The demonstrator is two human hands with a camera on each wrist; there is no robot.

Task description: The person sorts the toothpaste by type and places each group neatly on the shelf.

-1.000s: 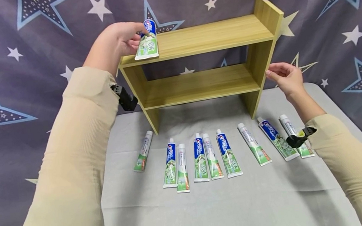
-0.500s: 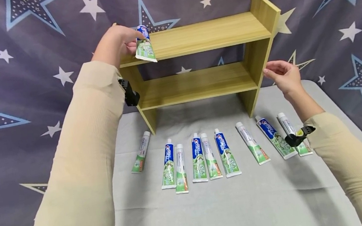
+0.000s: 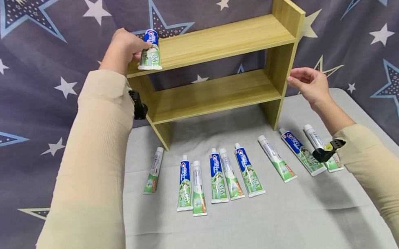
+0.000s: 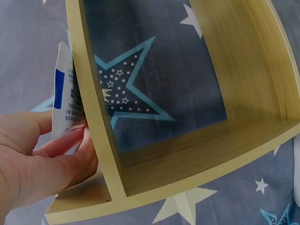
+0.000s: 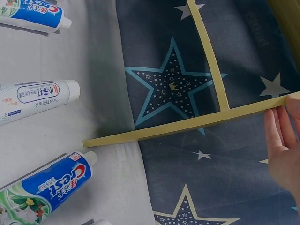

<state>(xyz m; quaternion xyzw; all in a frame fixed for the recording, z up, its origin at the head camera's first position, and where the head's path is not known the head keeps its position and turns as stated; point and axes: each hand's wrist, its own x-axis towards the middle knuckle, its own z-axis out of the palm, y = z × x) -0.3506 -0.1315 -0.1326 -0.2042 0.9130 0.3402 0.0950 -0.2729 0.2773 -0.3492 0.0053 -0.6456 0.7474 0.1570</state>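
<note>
Slightly leftward, the toothpaste tube [image 3: 153, 56] had shifted, pinched by the left hand [image 3: 124, 45] at the left end of the top shelf [image 3: 219, 42]. The right hand [image 3: 311, 84] held the side panel [image 5: 178, 123].

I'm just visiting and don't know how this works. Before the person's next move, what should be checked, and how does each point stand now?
1. Left grip has the toothpaste tube: ok, pinched between thumb and fingers.
2. Tube at the top shelf: ok, at its left end.
3. Tube's weight resting on the shelf: cannot tell; contact is hidden.
4. Right grip at the rack: ok, fingers touch the right side panel.
5. Rack upright on the table: ok.
6. Tube released: not ok, it's held.
</note>
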